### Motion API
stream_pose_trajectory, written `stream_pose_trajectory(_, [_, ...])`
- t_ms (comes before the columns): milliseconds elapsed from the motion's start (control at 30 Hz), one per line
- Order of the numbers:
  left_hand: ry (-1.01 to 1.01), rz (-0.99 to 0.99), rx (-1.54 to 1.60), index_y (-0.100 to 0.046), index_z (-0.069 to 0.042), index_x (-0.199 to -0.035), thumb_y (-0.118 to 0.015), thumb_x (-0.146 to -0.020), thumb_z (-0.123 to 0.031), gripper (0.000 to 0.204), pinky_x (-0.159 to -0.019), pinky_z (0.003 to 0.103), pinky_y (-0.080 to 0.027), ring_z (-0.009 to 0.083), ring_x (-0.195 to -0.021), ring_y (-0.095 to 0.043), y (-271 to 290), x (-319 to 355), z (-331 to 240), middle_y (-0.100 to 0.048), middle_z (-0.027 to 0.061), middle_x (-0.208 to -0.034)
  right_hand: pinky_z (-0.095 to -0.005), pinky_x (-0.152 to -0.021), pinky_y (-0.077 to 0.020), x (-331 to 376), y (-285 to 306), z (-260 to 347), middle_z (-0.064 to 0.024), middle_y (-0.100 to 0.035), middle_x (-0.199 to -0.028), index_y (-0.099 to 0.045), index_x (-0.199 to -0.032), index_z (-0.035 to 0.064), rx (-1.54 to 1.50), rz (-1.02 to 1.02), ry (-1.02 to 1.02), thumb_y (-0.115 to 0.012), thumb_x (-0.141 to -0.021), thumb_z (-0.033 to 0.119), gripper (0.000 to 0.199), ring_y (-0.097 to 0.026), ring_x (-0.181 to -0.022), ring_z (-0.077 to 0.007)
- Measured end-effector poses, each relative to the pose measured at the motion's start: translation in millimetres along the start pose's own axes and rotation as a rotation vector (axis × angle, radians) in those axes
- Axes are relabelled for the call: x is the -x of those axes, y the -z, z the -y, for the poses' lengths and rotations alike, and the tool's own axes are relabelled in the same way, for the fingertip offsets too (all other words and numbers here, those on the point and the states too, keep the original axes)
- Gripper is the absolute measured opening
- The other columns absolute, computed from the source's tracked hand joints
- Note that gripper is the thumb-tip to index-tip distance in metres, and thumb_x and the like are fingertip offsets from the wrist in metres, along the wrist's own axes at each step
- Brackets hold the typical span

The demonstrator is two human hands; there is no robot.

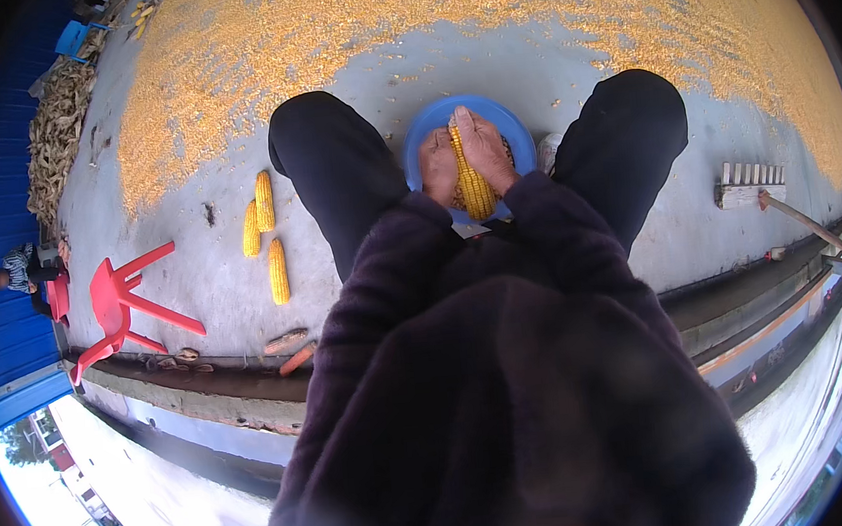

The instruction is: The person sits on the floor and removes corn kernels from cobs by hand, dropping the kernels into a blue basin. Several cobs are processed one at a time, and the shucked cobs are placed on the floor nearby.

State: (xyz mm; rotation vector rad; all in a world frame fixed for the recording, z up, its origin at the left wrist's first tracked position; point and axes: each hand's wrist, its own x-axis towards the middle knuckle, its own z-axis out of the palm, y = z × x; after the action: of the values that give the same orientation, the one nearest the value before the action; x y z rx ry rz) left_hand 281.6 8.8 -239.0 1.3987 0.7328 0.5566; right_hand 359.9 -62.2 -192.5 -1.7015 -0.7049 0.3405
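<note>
Between my knees sits a blue basin (501, 110), with loose kernels partly showing at its bottom. Over it, a yellow corn cob (475, 187) is held upright between my two hands. My left hand (439, 168) is closed round the cob's left side. On the other side my right hand (484, 149) grips it, the thumb lying near the top end. The fingers under the cob are hidden. Three more yellow corn cobs (264, 201) lie on the concrete to the left of my left knee.
Corn kernels (229, 80) spread widely over the ground ahead. At left are a red plastic chair (113, 302), a heap of dry husks (60, 143) and a seated person (21, 275). Bare cobs (297, 359) lie by a low ledge. A toothed wooden rake (751, 188) rests at right.
</note>
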Motion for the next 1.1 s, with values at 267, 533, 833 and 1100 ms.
stream_pose_trajectory(267, [-0.073,0.06,0.179,-0.067,-0.001,-0.093,-0.045,-0.101,-0.037,0.042,-0.077,0.039,-0.048,0.0252,-0.088,-0.064,-3,2,-1,-0.068,0.0147,-0.089,-0.0395,-0.083,-0.0465,7,6,18,-0.02,-0.066,-0.094,-0.061,-0.101,-0.0061,-0.035,0.113,-0.082,-0.038,-0.104,0.037,0.049,-0.061,-0.088,-0.0262])
stream_pose_trajectory(533, [-0.061,-0.004,-0.045,-0.066,-0.001,-0.104,-0.037,-0.102,-0.044,0.053,-0.087,0.042,-0.046,0.0347,-0.098,-0.064,-6,3,-4,-0.068,0.0215,-0.101,-0.0425,-0.077,-0.0451,-1,-7,5,-0.0221,-0.064,-0.089,-0.057,-0.094,-0.01,0.053,0.115,-0.027,-0.033,-0.106,0.039,0.056,-0.056,-0.078,-0.0291])
stream_pose_trajectory(833, [-0.102,0.045,-0.03,-0.061,-0.003,-0.123,-0.036,-0.103,-0.05,0.057,-0.096,0.042,-0.043,0.0297,-0.113,-0.06,-22,13,-4,-0.064,0.0196,-0.119,-0.044,-0.073,-0.0458,-12,25,-39,-0.0203,-0.063,-0.086,-0.059,-0.092,-0.0074,0.157,0.131,-0.107,-0.034,-0.104,0.046,0.06,-0.057,-0.077,-0.0284])
stream_pose_trajectory(1100, [0.39,0.539,0.658,-0.053,-0.005,-0.127,-0.03,-0.102,-0.054,0.06,-0.102,0.043,-0.045,0.0292,-0.113,-0.059,15,15,8,-0.061,0.0143,-0.118,-0.0477,-0.076,-0.048,20,-2,6,-0.0285,-0.064,-0.089,-0.066,-0.091,-0.0036,0.026,0.026,-0.189,-0.041,-0.097,0.057,0.066,-0.063,-0.086,-0.0444])
